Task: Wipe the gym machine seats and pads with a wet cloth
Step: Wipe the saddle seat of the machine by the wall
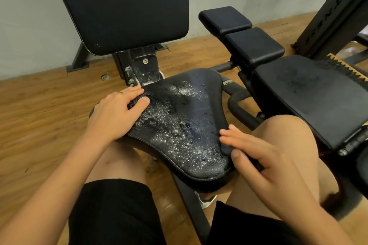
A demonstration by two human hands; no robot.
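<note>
On the wet seat, left hand lying flat, right hand fingers pinching a dark cloth, outline unclear

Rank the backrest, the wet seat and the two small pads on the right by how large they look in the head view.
1. Backrest and wet seat: about alike; backrest cropped at the top, seat nearer, so unranked.
2. Nearer small pad.
3. Farther small pad: slightly smaller, perhaps only from distance.

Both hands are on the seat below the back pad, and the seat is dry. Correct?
No: the head view shows the seat covered in water droplets. The left hand and right hand are on it, below the back pad.
</note>
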